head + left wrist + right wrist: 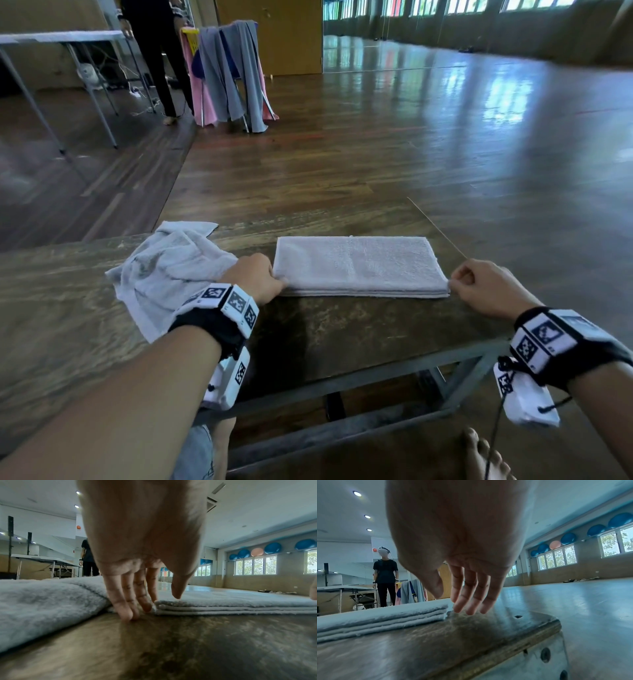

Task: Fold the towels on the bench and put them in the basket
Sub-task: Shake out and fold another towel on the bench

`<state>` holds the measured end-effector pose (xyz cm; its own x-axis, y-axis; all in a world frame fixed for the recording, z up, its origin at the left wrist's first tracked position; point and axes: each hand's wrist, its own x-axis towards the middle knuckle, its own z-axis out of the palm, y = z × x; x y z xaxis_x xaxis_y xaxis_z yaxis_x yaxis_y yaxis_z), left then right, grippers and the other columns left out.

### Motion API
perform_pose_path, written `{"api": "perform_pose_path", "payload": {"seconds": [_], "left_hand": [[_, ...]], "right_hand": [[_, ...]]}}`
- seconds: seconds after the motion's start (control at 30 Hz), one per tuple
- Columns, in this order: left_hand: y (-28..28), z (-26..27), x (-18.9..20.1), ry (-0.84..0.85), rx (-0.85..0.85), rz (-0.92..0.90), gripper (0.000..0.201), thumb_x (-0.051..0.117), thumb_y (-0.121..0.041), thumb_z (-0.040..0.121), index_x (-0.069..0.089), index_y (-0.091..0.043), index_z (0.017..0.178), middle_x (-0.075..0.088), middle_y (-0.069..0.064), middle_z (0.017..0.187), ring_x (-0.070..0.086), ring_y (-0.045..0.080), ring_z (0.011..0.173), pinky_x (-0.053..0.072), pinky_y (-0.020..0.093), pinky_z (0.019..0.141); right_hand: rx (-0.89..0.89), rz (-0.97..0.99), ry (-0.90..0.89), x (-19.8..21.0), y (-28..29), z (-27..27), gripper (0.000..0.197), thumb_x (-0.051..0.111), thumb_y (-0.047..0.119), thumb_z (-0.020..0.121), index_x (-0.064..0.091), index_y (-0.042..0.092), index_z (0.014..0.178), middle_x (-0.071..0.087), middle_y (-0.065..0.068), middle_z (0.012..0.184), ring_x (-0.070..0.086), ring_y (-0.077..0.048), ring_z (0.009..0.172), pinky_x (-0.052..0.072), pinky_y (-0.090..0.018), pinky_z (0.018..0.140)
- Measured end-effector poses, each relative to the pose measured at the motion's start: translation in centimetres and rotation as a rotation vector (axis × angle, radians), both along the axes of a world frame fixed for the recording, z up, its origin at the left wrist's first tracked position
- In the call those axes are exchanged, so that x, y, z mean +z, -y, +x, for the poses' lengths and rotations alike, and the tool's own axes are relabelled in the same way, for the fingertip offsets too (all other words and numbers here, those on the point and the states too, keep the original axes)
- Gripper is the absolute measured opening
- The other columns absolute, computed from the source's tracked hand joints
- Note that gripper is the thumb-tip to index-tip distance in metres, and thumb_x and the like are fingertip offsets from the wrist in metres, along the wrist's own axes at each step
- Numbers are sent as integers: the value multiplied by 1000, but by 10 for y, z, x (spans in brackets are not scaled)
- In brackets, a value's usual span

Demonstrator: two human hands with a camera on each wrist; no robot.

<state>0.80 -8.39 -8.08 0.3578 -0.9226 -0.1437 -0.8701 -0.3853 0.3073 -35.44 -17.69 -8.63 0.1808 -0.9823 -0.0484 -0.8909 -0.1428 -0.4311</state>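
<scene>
A folded towel (359, 265) lies flat in neat layers on the dark wooden surface (342, 329), near its right end. The left hand (255, 279) sits at the towel's left edge, fingers (126, 601) straight and pointing down, tips touching the surface just beside the stacked layers, grasping nothing. The right hand (486, 286) is at the towel's near right corner, fingers (471, 599) relaxed and extended, touching or nearly touching the corner without gripping it. A second, crumpled towel (164, 270) lies to the left, partly under the left wrist. Far off, a rack (227, 72) carries grey and pink cloths.
</scene>
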Motion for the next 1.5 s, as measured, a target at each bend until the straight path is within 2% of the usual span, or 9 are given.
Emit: {"api": "perform_pose_path", "payload": {"seconds": [0.17,0.53,0.6,0.77,0.87,0.97,1.13,1.27,1.5], "left_hand": [[13,-5,-6,71,128,60,44,65,-50,85,51,-11,69,57,4,67,55,20,57,34,28,48],[17,-10,13,66,199,-4,19,66,-18,73,55,-9,62,54,8,57,52,22,48,33,25,43],[15,-18,9,126,71,-87,8,64,-16,77,62,-8,77,59,16,73,60,28,64,42,30,50],[16,-41,-2,6,-361,-97,9,60,-29,91,60,-25,99,50,-6,103,54,17,100,49,37,88],[17,-46,-5,77,-330,-8,18,56,-42,91,57,-27,82,54,-6,93,56,17,90,49,34,77],[15,-51,-1,95,-308,-17,42,53,-44,89,51,-17,57,57,-2,65,63,24,75,47,31,61],[13,-78,-7,46,-409,-114,32,61,-49,88,56,-24,106,51,-1,113,47,21,113,47,40,92],[14,-90,-25,30,-428,23,62,56,-56,90,33,-33,142,20,0,157,15,22,147,20,48,115],[12,-84,-41,-15,-424,163,76,35,-63,97,-5,-38,156,-20,-6,164,-23,17,150,-14,45,120]], "right_hand": [[-34,45,-9,-6,5,7,32,63,41,93,66,16,73,68,-2,78,60,-22,86,48,-48,97],[-152,-14,-95,13,-4,20,10,61,31,80,59,23,76,64,-1,90,62,-28,88,54,-47,86],[-57,-132,-138,7,-7,22,8,60,32,85,54,26,87,60,3,101,57,-23,96,52,-45,85],[407,-35,-123,-5,-13,35,27,54,37,98,56,38,124,48,15,126,41,-9,118,39,-41,105],[376,-49,-190,0,-16,43,15,47,42,99,61,40,102,52,16,106,50,-13,109,34,-42,108],[359,-112,-300,8,-19,52,38,47,50,96,60,30,66,58,16,77,54,-11,81,35,-40,102],[482,-152,-124,5,-36,78,21,54,49,93,60,35,107,56,13,113,52,-13,112,39,-40,103],[576,-16,-86,-10,-38,95,56,55,44,96,39,25,147,36,6,152,31,-17,141,30,-42,117],[584,55,-144,-28,-37,100,71,44,45,101,10,28,161,-1,8,169,-6,-14,155,-2,-38,124]]}}
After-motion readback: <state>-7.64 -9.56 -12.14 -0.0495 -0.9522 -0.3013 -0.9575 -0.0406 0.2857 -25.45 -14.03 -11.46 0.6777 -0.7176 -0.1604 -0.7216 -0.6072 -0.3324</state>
